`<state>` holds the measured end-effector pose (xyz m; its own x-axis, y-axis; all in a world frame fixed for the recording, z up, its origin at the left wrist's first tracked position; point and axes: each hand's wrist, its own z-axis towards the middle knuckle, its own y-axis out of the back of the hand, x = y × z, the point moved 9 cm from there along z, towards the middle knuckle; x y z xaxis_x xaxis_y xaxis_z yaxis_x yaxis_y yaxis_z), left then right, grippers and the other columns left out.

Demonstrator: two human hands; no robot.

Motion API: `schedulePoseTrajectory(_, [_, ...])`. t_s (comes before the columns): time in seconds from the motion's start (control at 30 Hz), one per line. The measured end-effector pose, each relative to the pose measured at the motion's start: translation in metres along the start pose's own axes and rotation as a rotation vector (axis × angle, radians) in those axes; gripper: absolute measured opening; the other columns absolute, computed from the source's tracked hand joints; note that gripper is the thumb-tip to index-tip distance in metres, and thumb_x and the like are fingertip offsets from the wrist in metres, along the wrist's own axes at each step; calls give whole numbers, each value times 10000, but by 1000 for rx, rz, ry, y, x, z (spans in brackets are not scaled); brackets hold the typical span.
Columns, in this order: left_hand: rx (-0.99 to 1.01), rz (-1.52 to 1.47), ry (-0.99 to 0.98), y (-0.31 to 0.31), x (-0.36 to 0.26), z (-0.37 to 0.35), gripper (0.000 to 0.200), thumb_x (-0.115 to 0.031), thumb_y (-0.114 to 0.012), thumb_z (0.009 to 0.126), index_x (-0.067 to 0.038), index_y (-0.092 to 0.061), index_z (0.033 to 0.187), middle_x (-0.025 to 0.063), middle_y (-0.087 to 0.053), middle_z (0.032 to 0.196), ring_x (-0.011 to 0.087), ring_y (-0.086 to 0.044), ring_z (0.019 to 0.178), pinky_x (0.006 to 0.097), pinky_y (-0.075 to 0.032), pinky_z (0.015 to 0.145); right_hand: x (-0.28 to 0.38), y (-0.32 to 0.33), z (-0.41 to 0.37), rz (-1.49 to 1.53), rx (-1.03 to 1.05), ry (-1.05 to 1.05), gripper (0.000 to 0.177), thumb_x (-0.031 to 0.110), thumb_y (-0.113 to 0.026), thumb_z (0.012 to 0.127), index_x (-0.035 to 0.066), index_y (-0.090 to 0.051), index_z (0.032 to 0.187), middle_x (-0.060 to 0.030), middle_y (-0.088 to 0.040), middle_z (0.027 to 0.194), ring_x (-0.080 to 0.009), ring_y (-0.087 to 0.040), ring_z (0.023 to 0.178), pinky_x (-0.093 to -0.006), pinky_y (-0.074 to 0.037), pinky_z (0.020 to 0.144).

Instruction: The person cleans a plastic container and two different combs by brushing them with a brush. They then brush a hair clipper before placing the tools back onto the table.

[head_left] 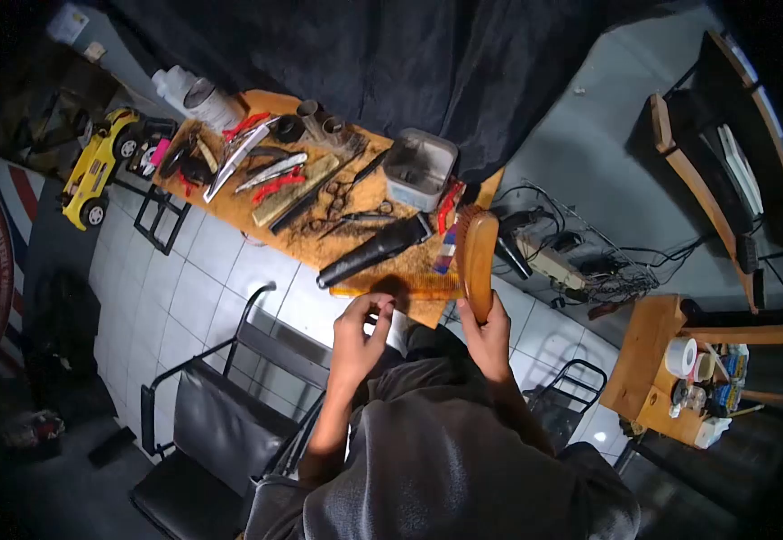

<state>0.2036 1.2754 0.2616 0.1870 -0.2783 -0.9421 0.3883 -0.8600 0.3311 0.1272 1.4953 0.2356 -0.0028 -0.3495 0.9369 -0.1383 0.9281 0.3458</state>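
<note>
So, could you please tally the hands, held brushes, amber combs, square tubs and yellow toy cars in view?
Left hand, right hand: 2
Held brush: 1
Amber comb: 1
Square tub: 1
Yellow toy car: 1
Total: 6

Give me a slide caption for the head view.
Right hand holds a wooden brush, left hand near an orange comb, before a cluttered worktable.

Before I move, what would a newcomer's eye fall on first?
Probably the wooden brush, held up in the right hand, right of centre. Then the cluttered table at upper centre, a black clipper near its front edge. A yellow toy car stands out at left.
</note>
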Motion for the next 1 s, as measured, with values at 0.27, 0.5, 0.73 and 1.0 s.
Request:
schedulePoseTrajectory(0.27, [-8,-11,-82,11,-38,63,205,56,-597,799,31,-615,1001,97,-640,857,141,-636,764,249,-486,687,48,4,45,-102,-153,70,252,200,-678,875,-12,-568,955,-46,-535,695,-100,-483,619,-277,-413,564])
schedulePoseTrajectory(0.5, [257,420,-333,16,-51,102,586,-225,-782,726,13,-502,1183,192,-522,1045,369,-524,984,442,-443,847,126,-18,85,-352,-155,228,306,136,-690,789,-68,-591,994,-234,-588,945,-406,-592,859,-415,-478,740])
schedulePoseTrajectory(0.73, [589,710,-475,18,-9,109,692,-370,-709,815,2,-392,1306,218,-479,1198,375,-492,1129,527,-397,957,122,-51,57,-229,-429,-24,298,10,-664,765,-79,-590,1040,-209,-589,928,-316,-633,865,-346,-487,729])
schedulePoseTrajectory(1.0, [783,718,-465,15,3,113,617,-198,-738,738,17,-470,1251,222,-483,1214,372,-499,1098,455,-407,938,122,-70,25,-260,-609,-149,195,103,-698,831,-65,-608,867,-146,-546,786,-243,-556,665,-336,-437,606])
